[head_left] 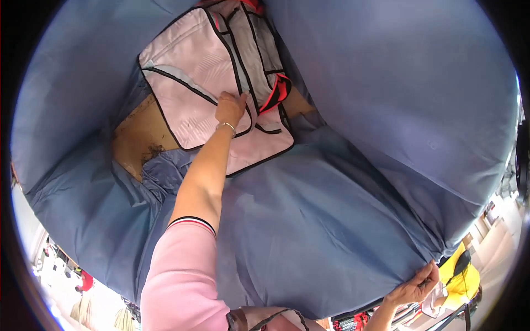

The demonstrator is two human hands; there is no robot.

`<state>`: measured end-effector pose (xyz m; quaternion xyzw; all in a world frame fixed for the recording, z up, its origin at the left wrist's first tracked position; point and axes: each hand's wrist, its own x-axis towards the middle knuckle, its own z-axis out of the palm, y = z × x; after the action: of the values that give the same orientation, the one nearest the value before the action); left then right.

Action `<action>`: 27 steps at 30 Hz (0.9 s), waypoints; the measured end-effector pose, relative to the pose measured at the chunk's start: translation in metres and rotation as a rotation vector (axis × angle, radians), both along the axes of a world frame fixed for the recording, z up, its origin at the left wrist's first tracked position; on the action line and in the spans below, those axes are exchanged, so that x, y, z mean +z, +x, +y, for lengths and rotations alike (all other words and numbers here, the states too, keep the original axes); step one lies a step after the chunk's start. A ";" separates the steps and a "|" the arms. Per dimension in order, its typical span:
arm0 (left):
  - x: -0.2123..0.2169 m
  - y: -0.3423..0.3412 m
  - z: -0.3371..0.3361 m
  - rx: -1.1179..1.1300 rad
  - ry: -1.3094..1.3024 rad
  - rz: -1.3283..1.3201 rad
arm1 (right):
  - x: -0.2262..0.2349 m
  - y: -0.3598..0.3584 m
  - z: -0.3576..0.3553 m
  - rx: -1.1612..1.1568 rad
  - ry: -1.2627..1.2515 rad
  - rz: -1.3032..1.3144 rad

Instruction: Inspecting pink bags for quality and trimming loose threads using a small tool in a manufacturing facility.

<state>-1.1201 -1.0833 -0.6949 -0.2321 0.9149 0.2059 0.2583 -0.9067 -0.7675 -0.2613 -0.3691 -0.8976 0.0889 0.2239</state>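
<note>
Deep inside a blue cloth-lined bin point(331, 237) lies a pile of sewn pink fabric panels point(187, 60) with black-bound edges, apparently bag parts. My left hand point(231, 109), a thin bracelet at its wrist, reaches down to the pile. Its fingers are closed at the black-edged border of the upper pink panel; the fingertips are partly hidden. A grey panel point(256, 44) and a red-and-black strip point(277, 92) lie just to the right of it. At the lower right, my right hand point(414, 287) grips the bin's cloth rim with its fingers bent round it.
Brown board point(141, 138) shows at the bin's bottom, left of the panels, with dark lint on it. High blue cloth walls point(408, 83) surround the pile. Beyond the rim at the lower right is a yellow item point(462, 278).
</note>
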 end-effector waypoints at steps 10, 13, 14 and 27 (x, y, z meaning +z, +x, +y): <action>0.001 -0.005 -0.052 -0.111 0.100 0.036 | 0.000 0.002 0.003 0.012 -0.025 -0.071; 0.068 0.004 -0.108 -0.178 0.253 0.105 | -0.006 -0.001 0.001 0.051 -0.213 0.066; 0.100 0.009 -0.123 -0.185 0.284 0.103 | -0.009 -0.005 -0.001 0.079 -0.183 0.043; 0.334 0.192 -0.211 0.796 1.279 0.025 | -0.011 -0.011 0.001 0.216 -0.248 0.018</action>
<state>-0.9278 -1.2943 -0.3613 -0.3476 0.4670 0.7774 0.2383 -0.9175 -0.7664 -0.2723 -0.2944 -0.9122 0.2258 0.1739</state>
